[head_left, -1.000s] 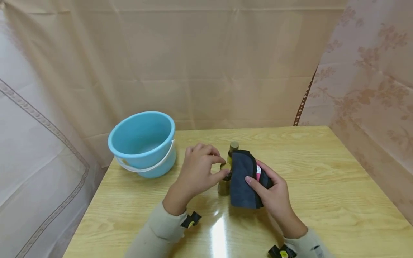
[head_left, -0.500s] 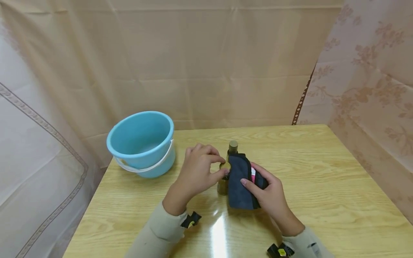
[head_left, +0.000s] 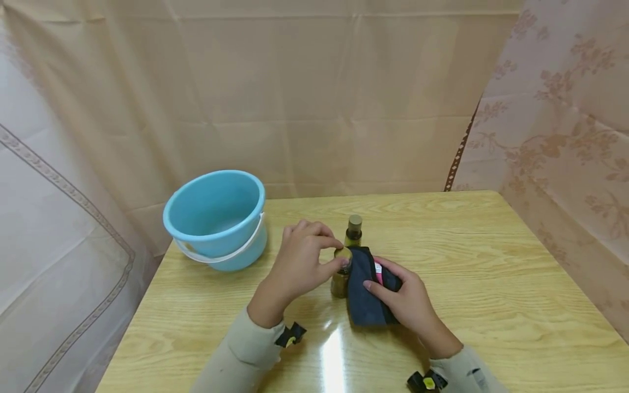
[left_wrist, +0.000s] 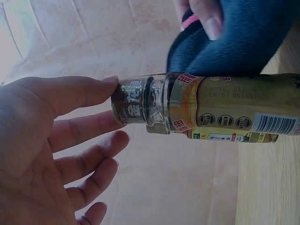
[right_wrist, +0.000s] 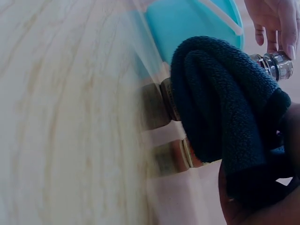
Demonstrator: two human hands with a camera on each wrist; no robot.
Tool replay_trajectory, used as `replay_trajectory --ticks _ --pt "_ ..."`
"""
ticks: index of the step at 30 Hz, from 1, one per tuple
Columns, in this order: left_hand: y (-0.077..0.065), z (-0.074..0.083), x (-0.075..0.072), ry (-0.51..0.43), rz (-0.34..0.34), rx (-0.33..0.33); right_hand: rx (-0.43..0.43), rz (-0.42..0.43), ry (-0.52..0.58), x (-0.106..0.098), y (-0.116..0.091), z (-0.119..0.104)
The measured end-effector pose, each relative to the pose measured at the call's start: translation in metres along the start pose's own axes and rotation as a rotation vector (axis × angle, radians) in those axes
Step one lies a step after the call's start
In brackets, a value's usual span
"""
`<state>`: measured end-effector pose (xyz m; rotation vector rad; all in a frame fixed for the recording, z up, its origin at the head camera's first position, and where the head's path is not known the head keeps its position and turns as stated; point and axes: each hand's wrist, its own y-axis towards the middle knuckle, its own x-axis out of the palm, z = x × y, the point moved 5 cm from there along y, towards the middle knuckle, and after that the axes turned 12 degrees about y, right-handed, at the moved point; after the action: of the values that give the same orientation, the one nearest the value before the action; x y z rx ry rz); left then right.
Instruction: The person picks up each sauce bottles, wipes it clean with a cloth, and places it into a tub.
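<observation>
In the head view my left hand [head_left: 300, 262] pinches the cap [head_left: 343, 253] of an upright glass bottle [head_left: 339, 286] between thumb and index finger. The left wrist view shows the bottle's printed label [left_wrist: 225, 101] with a barcode; the other fingers are spread away from it. My right hand [head_left: 408, 297] grips a folded dark blue cloth [head_left: 365, 300] with black edging and a pink-and-white tag, its thumb on top. Up close, the fuzzy cloth [right_wrist: 220, 103] lies against the bottle's right side and hides part of it. A second capped bottle [head_left: 354, 229] stands just behind.
A light blue bucket [head_left: 218, 215] with a white handle [head_left: 245, 246] stands at the back left of the wooden table [head_left: 472, 262]. A beige curtain [head_left: 319, 98] hangs behind the far edge. Patterned cloth [head_left: 560, 125] covers the right side.
My right hand has brought the cloth toward me and slightly left along the bottle's side, uncovering more of the rear bottle. The left hand keeps its pinch on the cap.
</observation>
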<state>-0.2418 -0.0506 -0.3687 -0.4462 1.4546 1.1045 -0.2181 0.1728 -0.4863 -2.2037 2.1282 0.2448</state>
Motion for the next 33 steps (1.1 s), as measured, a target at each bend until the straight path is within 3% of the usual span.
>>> replay_trajectory --ticks 6,13,24,33 --pt "-0.001 0.000 0.000 -0.012 -0.007 0.000 0.045 -0.032 -0.035 0.000 0.001 0.008" --pt "-0.002 -0.001 0.002 -0.023 -0.016 0.000 0.037 -0.046 -0.126 -0.001 0.000 0.010" --pt "-0.001 0.000 0.002 -0.055 -0.041 -0.010 0.001 -0.013 0.145 -0.001 -0.006 -0.007" --pt "-0.001 0.000 0.003 -0.070 -0.048 0.001 -0.130 0.086 0.223 -0.003 -0.013 -0.029"
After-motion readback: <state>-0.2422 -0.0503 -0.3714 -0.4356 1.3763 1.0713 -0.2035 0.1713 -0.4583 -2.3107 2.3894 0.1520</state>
